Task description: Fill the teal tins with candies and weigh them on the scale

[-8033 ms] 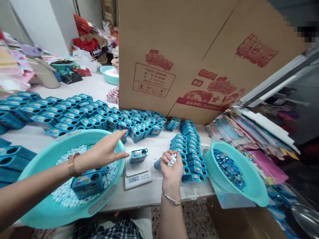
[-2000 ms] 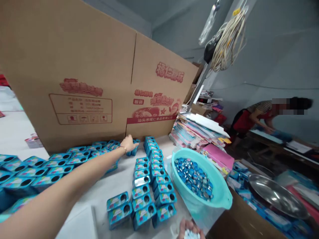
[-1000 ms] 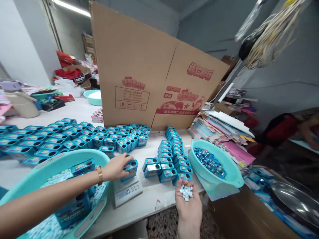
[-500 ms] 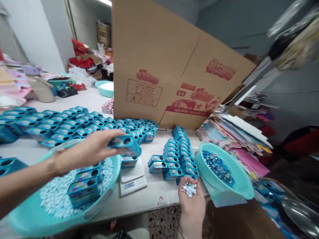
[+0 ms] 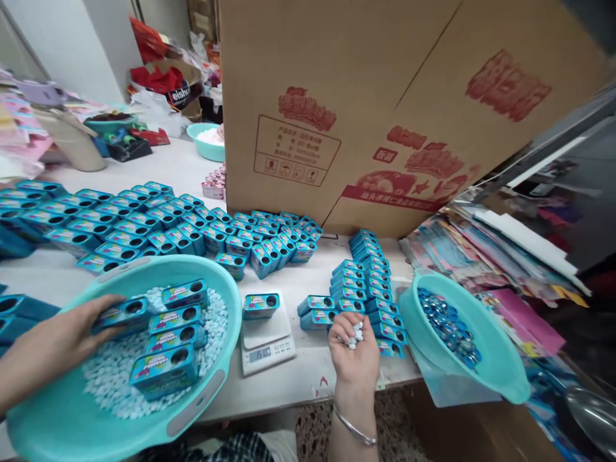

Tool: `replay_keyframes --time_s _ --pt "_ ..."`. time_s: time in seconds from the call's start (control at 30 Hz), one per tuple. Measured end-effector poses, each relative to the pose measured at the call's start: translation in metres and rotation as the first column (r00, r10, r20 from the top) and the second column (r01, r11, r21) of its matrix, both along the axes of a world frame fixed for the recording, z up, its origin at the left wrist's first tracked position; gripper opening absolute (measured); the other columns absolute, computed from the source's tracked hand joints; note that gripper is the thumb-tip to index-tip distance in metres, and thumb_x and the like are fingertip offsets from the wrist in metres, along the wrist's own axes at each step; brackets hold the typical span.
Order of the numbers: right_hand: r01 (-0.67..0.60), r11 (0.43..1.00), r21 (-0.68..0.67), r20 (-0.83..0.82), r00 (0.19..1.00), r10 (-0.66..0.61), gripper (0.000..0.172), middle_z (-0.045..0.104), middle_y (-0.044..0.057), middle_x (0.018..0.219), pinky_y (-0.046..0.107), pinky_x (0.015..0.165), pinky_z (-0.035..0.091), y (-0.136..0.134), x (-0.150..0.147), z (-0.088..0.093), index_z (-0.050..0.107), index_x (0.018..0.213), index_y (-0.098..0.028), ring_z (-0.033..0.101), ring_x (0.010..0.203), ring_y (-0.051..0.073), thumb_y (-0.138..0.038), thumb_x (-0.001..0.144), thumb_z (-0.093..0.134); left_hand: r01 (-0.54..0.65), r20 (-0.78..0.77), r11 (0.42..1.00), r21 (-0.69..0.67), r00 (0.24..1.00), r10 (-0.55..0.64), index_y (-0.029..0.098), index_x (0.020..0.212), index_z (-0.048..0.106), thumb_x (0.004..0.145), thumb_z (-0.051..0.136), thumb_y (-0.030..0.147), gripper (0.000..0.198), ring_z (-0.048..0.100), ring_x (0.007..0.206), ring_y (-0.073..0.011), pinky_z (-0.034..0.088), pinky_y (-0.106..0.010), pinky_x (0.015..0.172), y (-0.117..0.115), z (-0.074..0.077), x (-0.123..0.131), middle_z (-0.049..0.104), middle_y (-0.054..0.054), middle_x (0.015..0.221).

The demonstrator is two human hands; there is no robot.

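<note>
Blue tin: small rectangular metal box, bright printed label on top, one round dark hole near its right end. Lies flat, long side slightly tilted, hole facing up, on the bed of loose tablets at the left inside of the teal basin. Left hand grips it by its left end, fingers wrapped over the top. White tablets: a small heap of little pale rounded pieces, piled in the cupped palm of the right hand, palm up, fingers curled in around them, over the table's front edge.
</note>
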State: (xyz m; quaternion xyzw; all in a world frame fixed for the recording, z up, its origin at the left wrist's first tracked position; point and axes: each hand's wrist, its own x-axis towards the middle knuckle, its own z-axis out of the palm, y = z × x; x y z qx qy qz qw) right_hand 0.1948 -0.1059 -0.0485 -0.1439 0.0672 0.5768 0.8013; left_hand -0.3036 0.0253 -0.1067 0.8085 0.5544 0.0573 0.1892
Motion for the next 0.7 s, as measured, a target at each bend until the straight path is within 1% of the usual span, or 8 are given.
replay_keyframes --time_s 0.1,0.2,0.27,0.37,0.43,0.53,0.6,0.7 --pt "-0.018 0.999 -0.035 0.016 1.0 0.018 0.011 0.043 -0.008 0.063 0.014 0.043 0.034 0.012 -0.003 -0.004 0.041 0.076 -0.019 0.04 0.048 0.003 -0.015 0.082 0.049 -0.129 -0.092 0.989 0.079 0.986 0.136 0.048 0.126 0.027 0.076 0.039 0.066 0.055 0.057 0.105 -0.0254 0.044 -0.04 0.089 -0.01 0.006 0.007 0.06 0.012 0.118" --pt "-0.036 0.997 -0.064 0.05 0.998 0.039 0.013 0.042 -0.008 0.063 0.015 0.047 0.037 0.025 -0.008 -0.009 0.041 0.074 -0.019 0.042 0.051 0.004 -0.017 0.081 0.052 -0.074 0.029 0.991 0.109 0.997 0.072 0.056 0.13 0.018 0.071 0.043 0.072 0.066 0.046 0.121 -0.0236 0.036 -0.039 0.101 -0.009 0.043 0.027 0.041 0.025 0.136" --pt "-0.044 0.996 -0.079 0.084 0.995 0.051 0.014 0.042 -0.008 0.062 0.016 0.049 0.039 0.036 -0.016 -0.01 0.042 0.074 -0.02 0.042 0.052 0.004 -0.02 0.08 0.054 -0.093 0.094 0.987 0.128 0.992 0.081 0.054 0.132 0.024 0.071 0.047 0.071 0.067 0.045 0.123 -0.023 0.037 -0.039 0.102 -0.008 0.075 0.06 0.038 0.025 0.138" --pt "-0.057 0.993 -0.104 0.103 0.992 0.068 0.013 0.042 -0.009 0.062 0.018 0.051 0.04 0.055 -0.033 -0.006 0.044 0.075 -0.02 0.042 0.051 0.005 -0.027 0.081 0.054 0.109 0.157 0.994 0.004 0.982 -0.108 0.04 0.136 0.029 0.081 0.049 0.058 0.061 0.044 0.124 -0.0225 0.039 -0.039 0.101 -0.006 0.108 0.134 0.042 0.009 0.141" --pt "-0.069 0.991 -0.119 0.094 0.992 0.08 0.012 0.042 -0.009 0.062 0.019 0.052 0.04 0.067 -0.046 -0.002 0.045 0.075 -0.021 0.04 0.049 0.005 -0.028 0.082 0.053 0.298 0.181 0.954 -0.01 0.939 -0.292 0.032 0.137 0.031 0.085 0.048 0.052 0.058 0.045 0.123 -0.023 0.04 -0.039 0.1 -0.004 0.111 0.185 0.044 -0.001 0.14" --pt "-0.073 0.991 -0.111 0.087 0.993 0.083 0.013 0.043 -0.009 0.06 0.022 0.056 0.043 0.082 -0.061 0.002 0.047 0.074 -0.021 0.041 0.049 0.005 -0.029 0.083 0.051 0.431 0.211 0.9 0.065 0.876 -0.434 0.022 0.132 0.04 0.08 0.058 0.044 0.06 0.049 0.117 -0.0262 0.041 -0.04 0.097 0.001 0.096 0.245 0.051 -0.01 0.131" --pt "-0.076 0.992 -0.099 0.079 0.993 0.084 0.013 0.044 -0.009 0.059 0.024 0.06 0.045 0.088 -0.066 0.002 0.048 0.073 -0.021 0.044 0.05 0.006 -0.029 0.083 0.051 0.466 0.224 0.874 0.135 0.845 -0.486 0.021 0.123 0.049 0.081 0.059 0.036 0.047 0.054 0.107 -0.0249 0.044 -0.037 0.09 0.003 0.088 0.269 0.057 -0.01 0.117" --pt "-0.074 0.992 -0.098 0.057 0.995 0.08 0.015 0.046 -0.008 0.058 0.027 0.067 0.048 0.093 -0.069 -0.001 0.048 0.072 -0.021 0.048 0.052 0.007 -0.03 0.084 0.05 0.498 0.239 0.825 0.265 0.795 -0.557 0.022 0.111 0.057 0.086 0.051 0.027 0.026 0.054 0.098 -0.0213 0.044 -0.035 0.085 0.003 0.088 0.289 0.058 -0.007 0.104"
